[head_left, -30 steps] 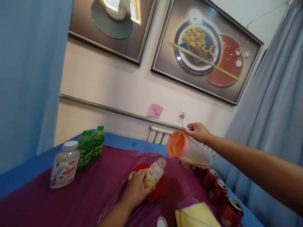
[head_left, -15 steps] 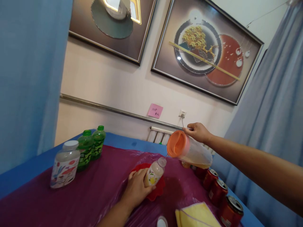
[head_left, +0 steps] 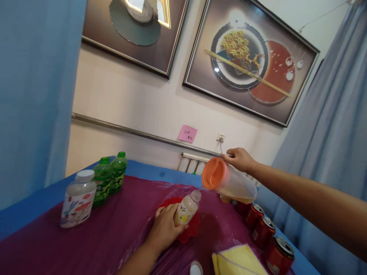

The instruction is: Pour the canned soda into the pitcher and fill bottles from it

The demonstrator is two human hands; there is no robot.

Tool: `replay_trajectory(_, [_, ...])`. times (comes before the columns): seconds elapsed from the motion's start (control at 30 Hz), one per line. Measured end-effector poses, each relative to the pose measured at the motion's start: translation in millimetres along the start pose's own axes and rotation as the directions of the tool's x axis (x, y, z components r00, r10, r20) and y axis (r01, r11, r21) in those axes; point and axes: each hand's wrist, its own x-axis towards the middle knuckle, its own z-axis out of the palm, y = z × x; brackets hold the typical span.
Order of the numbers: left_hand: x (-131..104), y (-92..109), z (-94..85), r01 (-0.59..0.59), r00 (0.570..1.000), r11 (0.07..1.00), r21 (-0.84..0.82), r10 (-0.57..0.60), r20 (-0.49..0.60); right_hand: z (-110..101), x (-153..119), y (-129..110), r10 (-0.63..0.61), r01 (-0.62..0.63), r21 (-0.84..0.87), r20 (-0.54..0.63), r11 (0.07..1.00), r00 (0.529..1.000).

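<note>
My left hand [head_left: 166,228] is wrapped round a small clear bottle [head_left: 187,209] with a lemon-patterned label. The bottle is uncapped and tilts to the right over a red dish [head_left: 192,232]. My right hand [head_left: 240,159] grips a translucent pitcher [head_left: 236,187] with an orange lid [head_left: 214,173], its handle mostly hidden by the fingers. Tipped on its side, the pitcher holds some pale yellow liquid, and a thin stream runs from its lid to the bottle's mouth. A white cap [head_left: 196,268] lies on the purple sheet at the near edge.
On the left stand a clear jar [head_left: 78,200] with a white lid and two green bottles [head_left: 103,183]. Several red cans [head_left: 280,254] line the right side, near a folded yellow cloth [head_left: 239,261]. Purple plastic sheeting [head_left: 114,236] covers the blue table [head_left: 151,168].
Hardly anything differs. Both hands hold the bottle and the tipped pitcher in the same places, and the thin stream between them continues. The view has shifted very slightly.
</note>
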Motion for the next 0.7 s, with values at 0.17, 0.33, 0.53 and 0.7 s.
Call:
replay_trajectory(0.17, [0.1,1.5,-1.3,0.009,1.000,1.000,-0.001,-0.009,0.016,1.2,-0.4,0.6,-0.001,0.001,0.006,-0.001,1.000,1.000])
replay_trajectory(0.33, [-1.5,4.1,-3.3,0.012,1.000,1.000,0.005,-0.012,0.006,1.6,-0.5,0.5,0.002,-0.002,-0.006,-0.003,1.000,1.000])
replay_trajectory(0.53, [-1.0,2.9,-2.1,0.009,1.000,1.000,-0.009,-0.009,-0.001,0.6,-0.6,-0.8,0.000,0.000,-0.005,-0.002,1.000,1.000])
replay_trajectory(0.7, [-0.9,2.0,-1.5,0.001,1.000,1.000,-0.015,-0.001,-0.002,-0.4,-0.9,-2.0,0.000,0.000,-0.005,0.003,1.000,1.000])
